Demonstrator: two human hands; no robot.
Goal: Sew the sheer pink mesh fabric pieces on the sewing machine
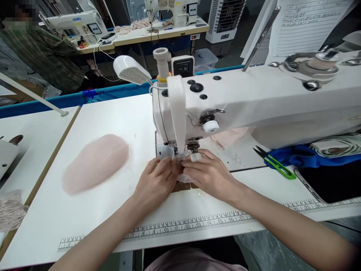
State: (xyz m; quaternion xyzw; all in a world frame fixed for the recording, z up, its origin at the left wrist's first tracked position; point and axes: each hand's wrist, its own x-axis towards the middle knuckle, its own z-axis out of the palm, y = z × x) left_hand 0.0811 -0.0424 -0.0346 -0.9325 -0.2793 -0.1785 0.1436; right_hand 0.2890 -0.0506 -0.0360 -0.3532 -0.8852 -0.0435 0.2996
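Both my hands meet just in front of the needle of a white sewing machine (254,98). My left hand (155,180) pinches a small pale, see-through piece of fabric (184,177) with fingers pressed together. My right hand (208,171) pinches the same piece from the right, with a white tape band on one finger. A white elastic strip (177,113) hangs down from the machine head to the presser foot (180,152). The needle itself is hidden behind the strip and my fingers.
A blurred pale pink fabric piece (96,162) lies on the white table (113,210) at left. Green-handled thread snips (278,165) and blue cloth (299,156) lie at right. A lamp (131,69) juts over the table. Another person (39,52) sits at the back left.
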